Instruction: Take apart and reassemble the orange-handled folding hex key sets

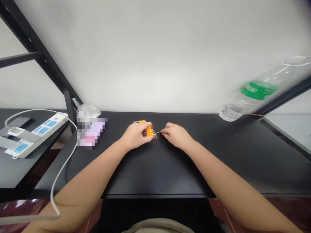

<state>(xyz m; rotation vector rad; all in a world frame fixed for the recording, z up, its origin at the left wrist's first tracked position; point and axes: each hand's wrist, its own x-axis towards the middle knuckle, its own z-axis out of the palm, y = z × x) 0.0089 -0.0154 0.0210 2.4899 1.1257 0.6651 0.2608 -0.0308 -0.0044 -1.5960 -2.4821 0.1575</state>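
Orange holder (150, 131) over desk (155, 171) (black); wall (150, 58) behind.

Legible text: none | green label (264, 91) on bottle (234, 109), well right of the grip of the right hand (177, 134): white characters (251, 88), too blurred to read | pale purple item (97, 127), left of the grip: pixelated

Soft, even light brightens a white wall (155, 58) and glosses the black desk (155, 174); the edge-side bottle (259, 90) looks stretched, a left patch (89, 132) pixelated.
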